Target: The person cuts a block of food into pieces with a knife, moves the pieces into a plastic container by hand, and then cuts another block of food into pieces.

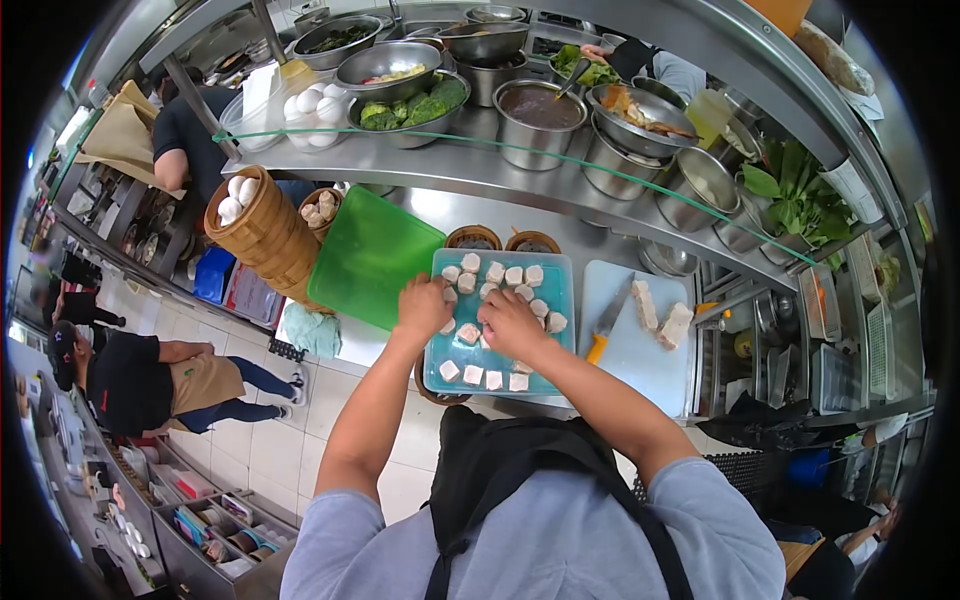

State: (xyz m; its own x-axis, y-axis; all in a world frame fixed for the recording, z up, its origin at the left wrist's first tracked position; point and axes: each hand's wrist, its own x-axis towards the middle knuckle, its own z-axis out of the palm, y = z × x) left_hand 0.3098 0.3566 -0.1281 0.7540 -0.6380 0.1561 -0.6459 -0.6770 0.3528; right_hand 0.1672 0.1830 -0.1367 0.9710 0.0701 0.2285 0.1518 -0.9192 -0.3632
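Observation:
A translucent blue-green tray holds several pale speckled food cubes, spaced apart in loose rows. Over its left edge, my left hand has curled fingers close to a cube; whatever is between the fingertips is hidden. My right hand reaches over the middle of the tray, fingers bent down and together among the cubes. Whether it grips one is not visible. On the white cutting board to the right lie a knife with an orange handle and pale uncut pieces of the same food.
A green board lies left of the tray, beside stacked bamboo steamers. Overhead, a steel shelf carries metal bowls, a sauce pot, eggs and broccoli. Another person stands off to the left.

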